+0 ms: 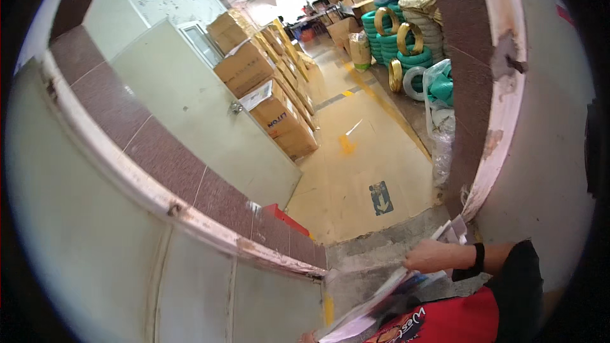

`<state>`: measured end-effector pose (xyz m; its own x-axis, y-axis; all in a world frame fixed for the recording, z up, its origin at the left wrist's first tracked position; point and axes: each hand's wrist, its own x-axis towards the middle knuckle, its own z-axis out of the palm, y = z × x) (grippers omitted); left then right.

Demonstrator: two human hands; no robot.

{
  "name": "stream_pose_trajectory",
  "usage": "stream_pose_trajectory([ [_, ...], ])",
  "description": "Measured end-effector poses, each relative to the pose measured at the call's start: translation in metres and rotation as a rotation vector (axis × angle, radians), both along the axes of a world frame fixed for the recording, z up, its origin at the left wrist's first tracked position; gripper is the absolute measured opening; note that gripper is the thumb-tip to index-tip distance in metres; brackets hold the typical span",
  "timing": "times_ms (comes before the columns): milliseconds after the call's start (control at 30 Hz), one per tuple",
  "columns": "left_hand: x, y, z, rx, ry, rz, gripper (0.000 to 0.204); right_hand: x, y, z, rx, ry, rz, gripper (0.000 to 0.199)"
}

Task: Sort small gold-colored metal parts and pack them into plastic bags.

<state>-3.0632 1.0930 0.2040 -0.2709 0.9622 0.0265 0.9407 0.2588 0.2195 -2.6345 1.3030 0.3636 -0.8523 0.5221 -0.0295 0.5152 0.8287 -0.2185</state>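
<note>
A flat bundle of whitish sheets, paper or thin plastic, is held slantwise in front of my red shirt. My right hand, a black band at its wrist, is closed over the bundle's upper edge. At the lower rim of the picture, just a small part of my left hand shows, gripping the near end of the bundle. Most of that hand is cut off. Loose whitish ends of the bundle stick out beyond my right hand.
A doorway with a worn pinkish frame surrounds the view, and a pale door stands open inside. Cardboard boxes are stacked behind it. Green and gold coils line the right side. A worn concrete threshold crosses the floor.
</note>
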Motion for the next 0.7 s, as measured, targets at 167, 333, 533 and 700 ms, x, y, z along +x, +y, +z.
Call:
stream_pose_trajectory([
  [167,-0.028,0.158,0.001,0.295,-0.127,0.048,0.049,-0.009,0.171,0.034,0.081,0.054,-0.020,0.013],
  [333,-0.034,0.344,0.023,0.273,-0.051,0.068,0.041,-0.021,0.328,0.049,0.066,-0.006,-0.128,0.013],
  [533,0.018,0.632,0.133,0.601,0.027,-0.313,0.026,0.015,0.493,0.099,0.178,0.000,-0.387,0.018],
  [700,0.032,0.813,0.170,0.727,0.123,-0.398,0.014,0.035,0.611,0.125,0.219,0.035,-0.480,0.018],
])
